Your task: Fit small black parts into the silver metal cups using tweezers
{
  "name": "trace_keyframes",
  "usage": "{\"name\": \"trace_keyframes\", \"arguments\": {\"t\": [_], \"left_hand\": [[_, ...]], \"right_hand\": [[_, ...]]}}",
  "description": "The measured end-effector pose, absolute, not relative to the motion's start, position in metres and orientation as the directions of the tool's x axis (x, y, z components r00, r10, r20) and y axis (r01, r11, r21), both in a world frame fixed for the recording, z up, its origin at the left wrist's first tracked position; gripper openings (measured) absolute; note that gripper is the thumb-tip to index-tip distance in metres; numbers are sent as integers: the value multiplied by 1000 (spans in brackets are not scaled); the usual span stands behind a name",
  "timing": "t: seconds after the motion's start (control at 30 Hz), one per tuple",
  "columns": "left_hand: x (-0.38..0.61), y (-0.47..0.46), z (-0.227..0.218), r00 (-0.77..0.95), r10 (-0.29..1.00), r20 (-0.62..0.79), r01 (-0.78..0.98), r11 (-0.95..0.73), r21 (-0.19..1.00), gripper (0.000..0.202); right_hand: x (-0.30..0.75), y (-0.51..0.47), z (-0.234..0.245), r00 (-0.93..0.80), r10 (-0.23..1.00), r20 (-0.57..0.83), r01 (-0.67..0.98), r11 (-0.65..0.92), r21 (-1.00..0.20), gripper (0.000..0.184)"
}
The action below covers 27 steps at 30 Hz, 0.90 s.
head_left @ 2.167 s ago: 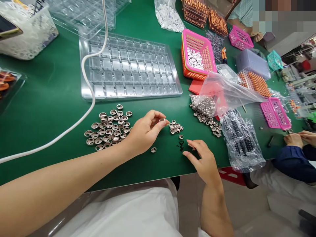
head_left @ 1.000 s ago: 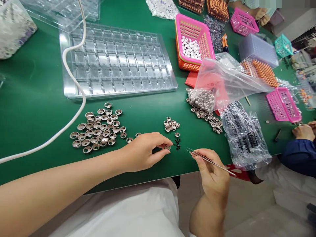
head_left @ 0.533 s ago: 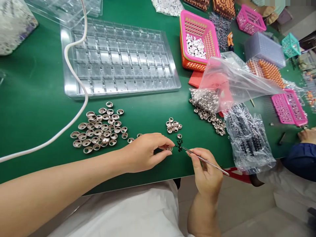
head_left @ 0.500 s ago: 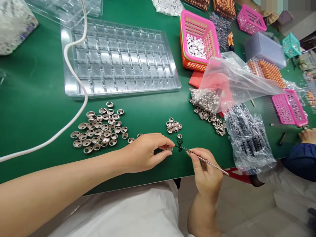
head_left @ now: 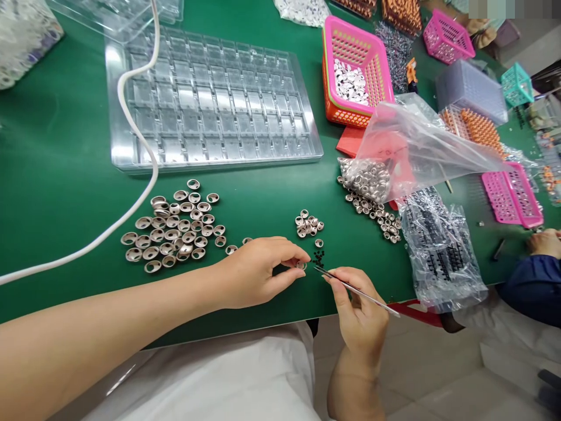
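Between the thumb and fingertips of my left hand (head_left: 258,272) is a small silver ring-shaped metal part (head_left: 301,265), partly hidden by the fingers. My right hand (head_left: 362,310) grips a pair of metal tweezers (head_left: 363,293) whose tips point left, close to that part. Whether the tips hold anything is too small to tell. Just beyond them lies a little cluster of tiny black pieces (head_left: 319,255). A small heap of silver rings (head_left: 308,224) sits behind the cluster, with a single ring (head_left: 318,242) nearer. To the left spreads a larger group of finished-looking silver rings (head_left: 173,231).
A clear compartment tray (head_left: 219,158) lies at the back, crossed by a white cable (head_left: 139,137). Stacked pink and orange baskets (head_left: 388,70), a bag of silver parts (head_left: 366,175) and a bag of black parts (head_left: 447,263) are at right. A co-worker's hand (head_left: 543,241) shows far right.
My right hand and the tweezers have moved slightly left, from the black pieces toward the ring in my left hand. My left hand has stayed almost still.
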<state>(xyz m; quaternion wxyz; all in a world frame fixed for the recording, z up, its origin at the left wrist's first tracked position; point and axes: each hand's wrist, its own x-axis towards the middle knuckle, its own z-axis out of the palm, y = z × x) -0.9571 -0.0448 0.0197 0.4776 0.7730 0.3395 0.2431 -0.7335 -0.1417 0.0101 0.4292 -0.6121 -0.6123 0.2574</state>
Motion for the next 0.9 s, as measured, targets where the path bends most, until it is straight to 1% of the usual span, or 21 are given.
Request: {"name": "trace_keyframes", "arguments": {"t": [0.1, 0.27, 0.37, 0.5, 0.9], "left_hand": [[-957, -44, 21, 653, 756, 48, 292, -310, 905, 16], [-957, -44, 23, 658, 752, 36, 296, -301, 906, 17], [-957, -44, 22, 654, 756, 36, 296, -298, 907, 17], [-957, -45, 19, 648, 758, 71, 271, -318, 909, 16], [-957, -46, 12, 652, 753, 91, 246, -323, 914, 17]], "right_hand": [[-733, -143, 10, 145, 966, 214, 508, 113, -854, 20], [-727, -143, 10, 221, 946, 238, 556, 79, -828, 17], [-726, -142, 8, 201, 951, 235, 559, 85, -825, 17], [-727, -141, 6, 173, 956, 237, 573, 98, -814, 17], [-732, -145, 10, 139, 957, 256, 582, 130, -803, 17]]}}
